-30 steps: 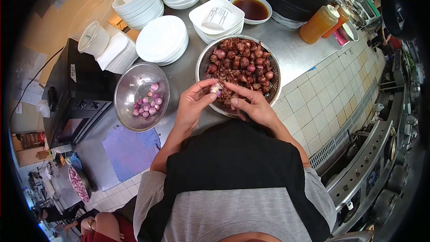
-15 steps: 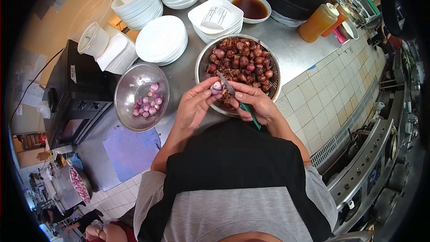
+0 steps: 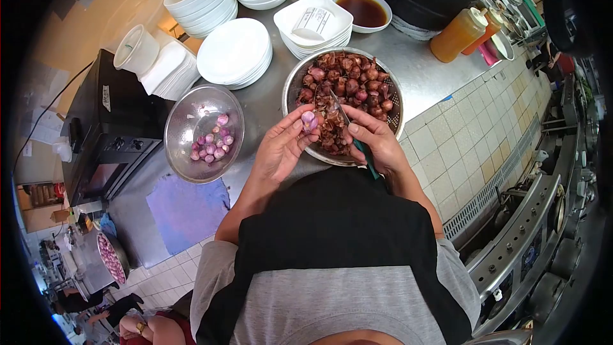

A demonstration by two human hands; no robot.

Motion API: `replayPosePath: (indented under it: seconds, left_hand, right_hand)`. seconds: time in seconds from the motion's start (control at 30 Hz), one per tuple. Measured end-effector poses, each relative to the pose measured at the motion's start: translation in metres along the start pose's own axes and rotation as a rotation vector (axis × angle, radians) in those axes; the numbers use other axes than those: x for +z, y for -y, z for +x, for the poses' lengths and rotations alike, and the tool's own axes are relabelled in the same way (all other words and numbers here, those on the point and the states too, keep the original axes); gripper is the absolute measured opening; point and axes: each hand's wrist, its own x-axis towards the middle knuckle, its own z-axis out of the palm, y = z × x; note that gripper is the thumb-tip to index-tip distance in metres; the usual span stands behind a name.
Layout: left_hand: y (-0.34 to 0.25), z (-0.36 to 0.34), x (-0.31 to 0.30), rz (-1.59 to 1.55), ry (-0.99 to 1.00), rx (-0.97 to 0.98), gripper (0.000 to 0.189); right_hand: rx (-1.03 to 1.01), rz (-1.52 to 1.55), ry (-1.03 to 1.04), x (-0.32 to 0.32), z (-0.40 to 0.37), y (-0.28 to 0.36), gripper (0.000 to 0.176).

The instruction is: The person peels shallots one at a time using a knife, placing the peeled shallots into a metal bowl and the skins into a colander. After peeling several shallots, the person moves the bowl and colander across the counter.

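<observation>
Between the thumb and fingers of my left hand [image 3: 279, 142] is a partly peeled shallot [image 3: 310, 121], pale purple and shiny. My right hand [image 3: 375, 138] is closed round the green handle of a small paring knife [image 3: 363, 147], its blade pointing up and away from me. Both hands are over the near rim of a perforated metal colander [image 3: 399, 129], which holds unpeeled shallots [image 3: 357, 83] with loose brown skins [image 3: 333, 134] on the near side. To the left, a second metal colander [image 3: 185, 112] contains several peeled shallots [image 3: 212, 144].
White plates [image 3: 234, 51] and stacked bowls [image 3: 313, 19] stand behind the colanders, beside a bowl of dark liquid [image 3: 363, 11]. Sauce bottles [image 3: 458, 35] are at the back right. A black oven [image 3: 105, 134] and a purple cloth [image 3: 188, 211] lie left. Another person [image 3: 153, 329] sits at lower left.
The knife has moved right, away from the shallot, as my right hand drew back slightly. My left hand has turned the shallot, and more of its smooth purple side shows.
</observation>
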Motion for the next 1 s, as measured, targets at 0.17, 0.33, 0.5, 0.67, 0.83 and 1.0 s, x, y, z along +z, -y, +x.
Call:
replayPosePath:
  seconds: [0.17,0.33,0.5,0.67,0.83,1.0]
  left_hand:
    - [-0.013,-0.007,-0.016,0.069,-0.023,0.09,0.033]
    - [-0.057,-0.03,-0.052,0.526,-0.534,0.498,0.028]
    - [-0.075,-0.034,-0.045,1.605,-0.768,0.897,0.026]
    - [-0.05,0.017,-0.013,1.794,-0.165,0.717,0.025]
    - [-0.024,0.072,-0.003,2.259,0.075,0.646,0.019]
    - [-0.014,0.087,-0.008,2.465,0.105,0.642,0.008]
  right_hand:
    - [-0.015,-0.185,-0.017,0.0,0.001,-0.009,0.041]
    - [-0.043,-0.308,0.034,0.011,-0.006,0.0,0.038]
    - [-0.077,-0.323,0.021,0.002,-0.011,0.005,0.04]
    - [-0.09,-0.312,-0.086,-0.003,-0.024,0.011,0.039]
    - [-0.161,-0.296,-0.107,-0.013,-0.031,0.004,0.038]
    - [-0.157,-0.258,-0.143,-0.013,-0.034,0.003,0.041]
